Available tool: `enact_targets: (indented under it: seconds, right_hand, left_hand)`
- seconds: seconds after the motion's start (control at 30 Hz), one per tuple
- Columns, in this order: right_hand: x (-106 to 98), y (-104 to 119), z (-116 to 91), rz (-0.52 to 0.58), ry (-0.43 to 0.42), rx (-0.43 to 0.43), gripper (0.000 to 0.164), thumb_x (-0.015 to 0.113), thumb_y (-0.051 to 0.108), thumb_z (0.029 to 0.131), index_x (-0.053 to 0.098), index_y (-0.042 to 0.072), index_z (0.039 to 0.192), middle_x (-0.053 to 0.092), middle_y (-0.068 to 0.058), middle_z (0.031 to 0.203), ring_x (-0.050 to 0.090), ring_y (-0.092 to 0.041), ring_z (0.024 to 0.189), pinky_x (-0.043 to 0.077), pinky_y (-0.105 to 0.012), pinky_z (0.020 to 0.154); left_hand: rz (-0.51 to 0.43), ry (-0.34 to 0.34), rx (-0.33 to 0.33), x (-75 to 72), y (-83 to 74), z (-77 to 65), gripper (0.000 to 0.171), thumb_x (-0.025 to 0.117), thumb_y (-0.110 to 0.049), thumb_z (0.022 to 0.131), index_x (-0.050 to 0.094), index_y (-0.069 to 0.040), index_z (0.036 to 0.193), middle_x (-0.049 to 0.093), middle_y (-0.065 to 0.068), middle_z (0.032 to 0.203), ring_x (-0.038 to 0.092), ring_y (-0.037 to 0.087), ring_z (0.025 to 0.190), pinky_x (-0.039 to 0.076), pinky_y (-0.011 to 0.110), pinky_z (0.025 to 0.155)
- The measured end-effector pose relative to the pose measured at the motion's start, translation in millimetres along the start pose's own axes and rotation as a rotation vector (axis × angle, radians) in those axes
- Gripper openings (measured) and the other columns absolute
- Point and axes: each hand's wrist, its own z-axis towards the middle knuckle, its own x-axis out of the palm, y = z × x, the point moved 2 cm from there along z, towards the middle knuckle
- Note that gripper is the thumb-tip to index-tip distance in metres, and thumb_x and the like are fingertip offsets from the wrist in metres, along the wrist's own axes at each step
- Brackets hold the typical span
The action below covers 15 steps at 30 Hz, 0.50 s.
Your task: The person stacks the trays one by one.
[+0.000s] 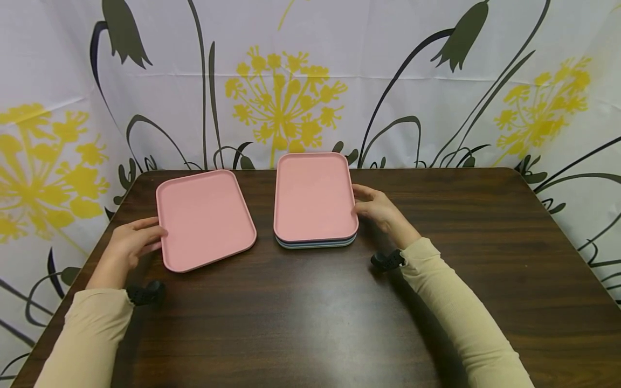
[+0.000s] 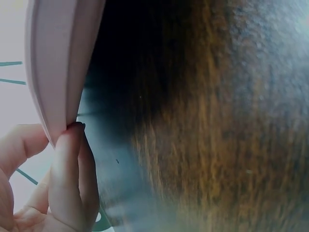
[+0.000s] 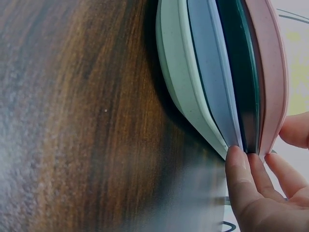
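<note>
My left hand (image 1: 128, 245) pinches the left edge of a pink rectangular tray (image 1: 206, 221), which lies turned at a slant on the left. In the left wrist view the thumb is on the tray's upper side and the fingertips are at its lower edge. To the right of it stands a stack of trays, topped by another pink tray (image 1: 314, 196). Below that one, the right wrist view shows a dark green tray (image 3: 241, 63), a blue-grey tray (image 3: 210, 63) and a light green tray (image 3: 176, 63). My right hand (image 1: 383, 213) grips the stack's right side, thumb at the top rim.
Both trays' areas lie toward the back of a dark wooden table (image 1: 291, 323). Behind it hangs a white curtain (image 1: 388, 32) with yellow and dark green flower prints. Each wrist carries a black strap; the left one's camera (image 1: 152, 292) hangs over the table.
</note>
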Motion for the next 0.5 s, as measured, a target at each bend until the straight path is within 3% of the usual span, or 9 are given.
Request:
enact_targets:
  seconds: [0.03,0.2,0.37,0.5]
  right_hand:
    - [8.1,15.2,-13.1,-0.041,-0.026,0.03,0.073,0.053,-0.013,0.08,0.031,0.002,0.148,0.033,-0.019,0.153,0.043,-0.031,0.133,0.044,-0.03,0.099]
    - [8.7,18.0,-14.1,-0.056,-0.036,0.053,0.074,0.052,-0.015,0.082,0.029,0.003,0.149,0.033,-0.017,0.153,0.048,-0.025,0.122,0.044,-0.021,0.089]
    - [9.4,18.7,-15.3,-0.046,-0.031,0.048,0.074,0.052,-0.016,0.081,0.028,0.002,0.149,0.032,-0.018,0.153,0.045,-0.027,0.127,0.044,-0.024,0.093]
    - [9.8,18.8,-15.8,-0.03,-0.029,0.052,0.074,0.051,-0.016,0.081,0.028,0.001,0.149,0.031,-0.019,0.153,0.039,-0.03,0.136,0.043,-0.025,0.094]
  left_hand:
    - [-0.021,0.008,0.004,-0.4,0.4,0.2,0.034,0.067,-0.006,0.086,0.053,-0.017,0.115,0.064,-0.021,0.07,0.065,-0.004,0.064,0.057,0.016,0.061]
    - [-0.07,0.024,0.017,-0.4,0.6,0.1,0.023,0.069,-0.004,0.084,0.061,-0.022,0.095,0.065,-0.02,0.07,0.065,-0.003,0.065,0.057,0.016,0.061]
    - [-0.108,0.036,0.014,1.4,-0.4,-0.9,0.03,0.069,-0.002,0.083,0.064,-0.03,0.072,0.065,-0.018,0.07,0.065,-0.002,0.065,0.057,0.017,0.061]
    - [-0.151,0.057,0.013,2.5,-0.4,-1.4,0.032,0.067,0.0,0.084,0.066,-0.03,0.071,0.066,-0.017,0.071,0.066,-0.001,0.066,0.057,0.017,0.061]
